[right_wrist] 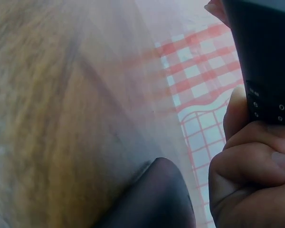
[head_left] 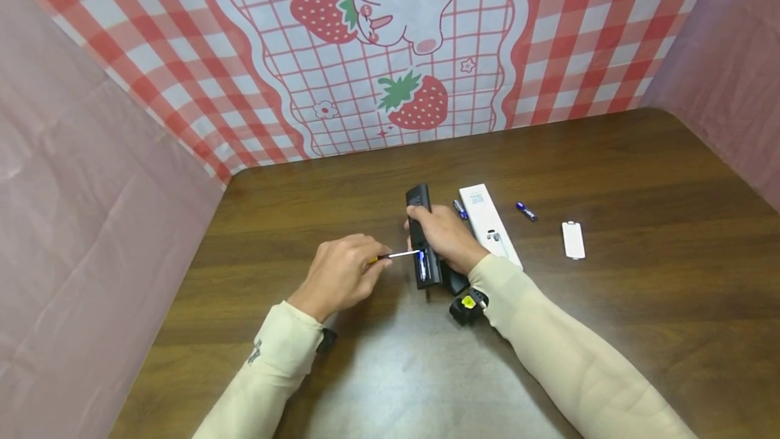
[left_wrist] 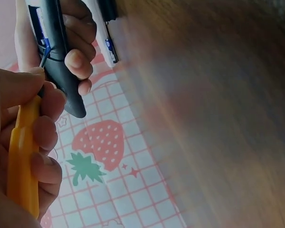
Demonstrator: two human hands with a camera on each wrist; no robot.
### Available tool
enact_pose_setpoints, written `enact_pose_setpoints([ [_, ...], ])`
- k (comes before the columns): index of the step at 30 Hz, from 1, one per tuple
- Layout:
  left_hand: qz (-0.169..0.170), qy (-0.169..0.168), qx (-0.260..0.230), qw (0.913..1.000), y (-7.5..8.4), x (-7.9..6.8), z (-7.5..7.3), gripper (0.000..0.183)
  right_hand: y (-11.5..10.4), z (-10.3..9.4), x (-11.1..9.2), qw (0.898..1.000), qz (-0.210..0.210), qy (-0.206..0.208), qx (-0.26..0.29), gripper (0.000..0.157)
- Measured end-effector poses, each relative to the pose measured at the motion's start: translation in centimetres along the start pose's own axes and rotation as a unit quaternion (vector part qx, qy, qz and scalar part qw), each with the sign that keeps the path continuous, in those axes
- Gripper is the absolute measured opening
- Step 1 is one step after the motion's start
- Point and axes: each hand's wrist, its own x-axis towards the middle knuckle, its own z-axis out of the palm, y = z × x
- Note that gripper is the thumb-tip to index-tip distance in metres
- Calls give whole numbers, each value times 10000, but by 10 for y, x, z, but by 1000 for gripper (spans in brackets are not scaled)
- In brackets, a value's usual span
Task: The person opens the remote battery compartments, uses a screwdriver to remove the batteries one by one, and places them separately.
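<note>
My right hand (head_left: 447,236) grips a black remote control (head_left: 417,205), its back turned up and the battery compartment uncovered. A blue battery (head_left: 423,266) lies inside that compartment. In the left wrist view the same remote (left_wrist: 61,80) is tilted. My left hand (head_left: 341,273) holds a screwdriver (left_wrist: 23,156) by its yellow handle. The shaft (head_left: 403,254) reaches the end of the battery in the compartment. In the right wrist view, fingers (right_wrist: 256,161) curl round the remote, and some of its buttons show.
A white remote control (head_left: 487,219) lies right of my right hand, a blue battery (head_left: 460,208) beside it. Further right are another blue battery (head_left: 527,211) and a white battery cover (head_left: 573,240). Another black object (head_left: 453,280) lies partly hidden under my right wrist.
</note>
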Motion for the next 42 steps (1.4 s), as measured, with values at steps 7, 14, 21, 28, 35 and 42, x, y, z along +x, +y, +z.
enact_pose_setpoints([
  [7, 16, 16, -164, 9999, -1, -3, 1, 7, 0, 2, -2, 10000, 60, -55, 46, 46],
  [14, -53, 21, -350, 9994, -1, -4, 1, 7, 0, 2, -1, 9999, 37, -143, -79, 46],
  [21, 237, -281, -381, 9986, 7, 6, 1, 8, -3, -6, 3, 9997, -140, 64, 176, 50],
  [28, -87, -136, -324, 9993, -1, 8, 0, 7, -3, -9, 6, 9992, -36, 140, 366, 50],
  [35, -162, -20, -292, 9994, -5, 8, 4, 7, -2, -8, 6, 9989, -66, 197, 410, 49],
  [42, -233, -36, -253, 9994, -6, 7, 6, 8, -1, -8, 6, 9991, 21, 135, 413, 49],
])
